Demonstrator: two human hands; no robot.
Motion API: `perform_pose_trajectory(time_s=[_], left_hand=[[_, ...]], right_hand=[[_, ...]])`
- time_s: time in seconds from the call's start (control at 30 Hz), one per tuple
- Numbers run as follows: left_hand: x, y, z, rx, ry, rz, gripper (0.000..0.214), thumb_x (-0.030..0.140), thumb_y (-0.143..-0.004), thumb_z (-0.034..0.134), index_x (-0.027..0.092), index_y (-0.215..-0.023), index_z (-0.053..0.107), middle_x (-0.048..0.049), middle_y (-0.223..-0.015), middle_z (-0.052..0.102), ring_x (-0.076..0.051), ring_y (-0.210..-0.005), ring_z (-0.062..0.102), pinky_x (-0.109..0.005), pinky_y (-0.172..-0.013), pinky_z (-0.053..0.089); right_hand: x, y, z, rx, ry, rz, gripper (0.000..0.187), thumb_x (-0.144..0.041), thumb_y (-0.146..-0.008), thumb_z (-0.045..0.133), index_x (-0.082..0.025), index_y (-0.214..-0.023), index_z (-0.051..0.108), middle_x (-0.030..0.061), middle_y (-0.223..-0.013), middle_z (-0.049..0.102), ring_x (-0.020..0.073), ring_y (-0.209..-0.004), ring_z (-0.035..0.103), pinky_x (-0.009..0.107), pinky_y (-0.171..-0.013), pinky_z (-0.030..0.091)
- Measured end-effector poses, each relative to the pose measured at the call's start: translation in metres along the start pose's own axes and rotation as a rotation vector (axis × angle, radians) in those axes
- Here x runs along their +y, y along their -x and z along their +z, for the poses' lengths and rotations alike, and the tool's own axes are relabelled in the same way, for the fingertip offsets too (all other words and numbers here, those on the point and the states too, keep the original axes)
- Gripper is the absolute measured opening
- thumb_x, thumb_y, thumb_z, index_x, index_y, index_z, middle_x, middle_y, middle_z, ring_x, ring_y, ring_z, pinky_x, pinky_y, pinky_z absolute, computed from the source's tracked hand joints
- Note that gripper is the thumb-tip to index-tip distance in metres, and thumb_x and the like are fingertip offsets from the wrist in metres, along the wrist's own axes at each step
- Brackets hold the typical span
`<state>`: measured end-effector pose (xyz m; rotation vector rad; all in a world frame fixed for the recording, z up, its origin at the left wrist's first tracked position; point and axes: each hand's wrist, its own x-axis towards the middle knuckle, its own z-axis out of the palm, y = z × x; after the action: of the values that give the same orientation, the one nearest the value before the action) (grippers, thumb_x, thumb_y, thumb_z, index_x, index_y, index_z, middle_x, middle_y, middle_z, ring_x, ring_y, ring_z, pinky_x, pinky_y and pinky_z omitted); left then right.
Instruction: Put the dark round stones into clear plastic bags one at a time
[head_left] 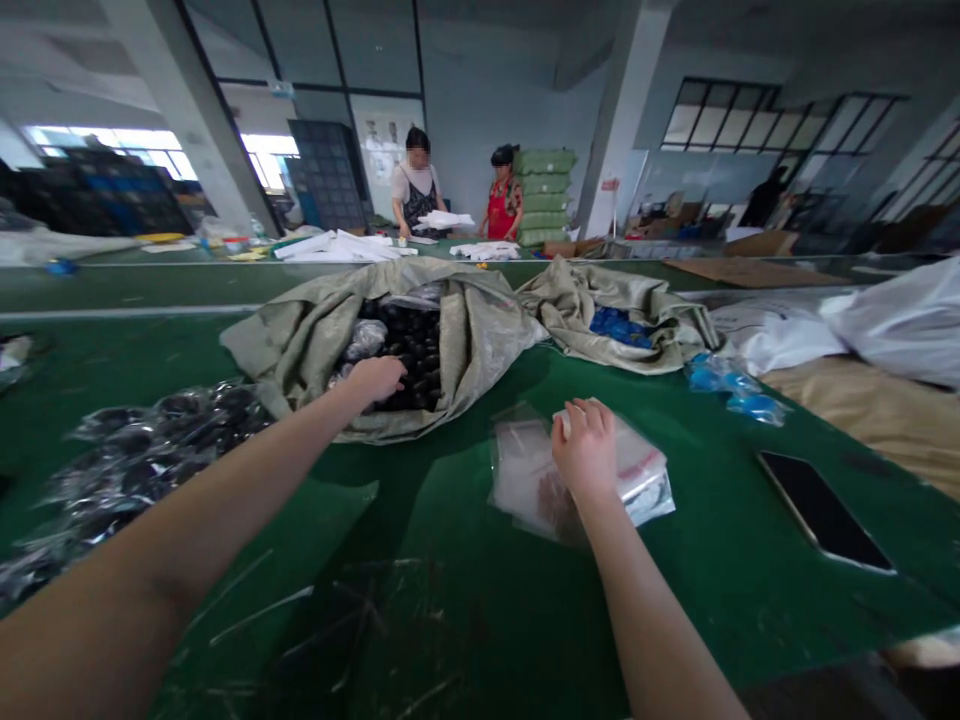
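My left hand (377, 379) reaches into a grey-green woven sack (487, 330) full of black rounded pieces (420, 345). Its fingers are bent together at the pieces; what they grip, if anything, is hidden. My right hand (589, 450) is closed over a stack of clear plastic bags (637, 465), fingers curled at the stack's far edge. Left of the sack lies a heap of black pieces in clear wrapping (172, 440).
A second sack (570, 310) holds blue pieces (621, 327). Blue wrapped pieces (735, 390) and a phone (825, 510) lie at right on the green table (465, 600). White bags (900, 320) edge the table. Two people stand behind a farther table with white strips (341, 246).
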<state>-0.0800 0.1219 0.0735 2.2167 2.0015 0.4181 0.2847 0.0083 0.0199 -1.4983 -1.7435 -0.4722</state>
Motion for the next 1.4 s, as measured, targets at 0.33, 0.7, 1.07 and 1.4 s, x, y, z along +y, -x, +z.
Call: perform_pose_trajectory(time_s=[0.33, 0.7, 1.07, 1.4], left_hand=[[0.003, -0.037, -0.018, -0.26, -0.547, -0.197, 0.054, 0.028, -0.063, 0.071, 0.012, -0.114, 0.069, -0.024, -0.119, 0.065, -0.045, -0.107, 0.061, -0.052, -0.084, 0.05], [0.011, -0.012, -0.028, -0.054, -0.407, -0.257, 0.054, 0.041, -0.074, 0.06, 0.008, -0.117, 0.064, -0.0237, -0.118, 0.064, -0.041, -0.106, 0.061, -0.047, -0.083, 0.05], [0.029, 0.11, -0.022, 0.134, -0.156, 0.139, 0.047, 0.043, -0.082, 0.053, 0.015, -0.119, 0.057, -0.0113, -0.113, 0.067, -0.026, -0.102, 0.064, -0.035, -0.091, 0.048], [0.036, 0.156, 0.014, -0.103, 0.13, 0.045, 0.052, 0.06, -0.084, 0.045, 0.018, -0.098, 0.072, -0.0093, -0.101, 0.072, -0.024, -0.086, 0.066, -0.032, -0.075, 0.049]], right_hand=[[-0.017, -0.002, -0.011, -0.296, 0.081, 0.052, 0.025, -0.022, -0.09, 0.051, -0.01, -0.101, 0.069, 0.0157, -0.097, 0.067, 0.0277, -0.097, 0.055, 0.038, -0.087, 0.042], [-0.031, 0.015, 0.01, -0.744, 0.129, 0.011, 0.026, -0.032, -0.089, 0.058, -0.009, -0.094, 0.07, 0.0176, -0.106, 0.067, 0.0263, -0.106, 0.058, 0.033, -0.09, 0.043], [-0.03, 0.01, 0.006, -0.641, -0.032, 0.014, 0.021, -0.02, -0.091, 0.051, -0.012, -0.087, 0.07, 0.0151, -0.094, 0.07, 0.0229, -0.094, 0.065, 0.031, -0.086, 0.047], [-0.052, 0.015, -0.002, -0.524, -0.66, -0.384, 0.015, -0.022, -0.091, 0.057, -0.02, -0.091, 0.072, 0.0061, -0.096, 0.073, 0.0178, -0.09, 0.066, 0.032, -0.085, 0.052]])
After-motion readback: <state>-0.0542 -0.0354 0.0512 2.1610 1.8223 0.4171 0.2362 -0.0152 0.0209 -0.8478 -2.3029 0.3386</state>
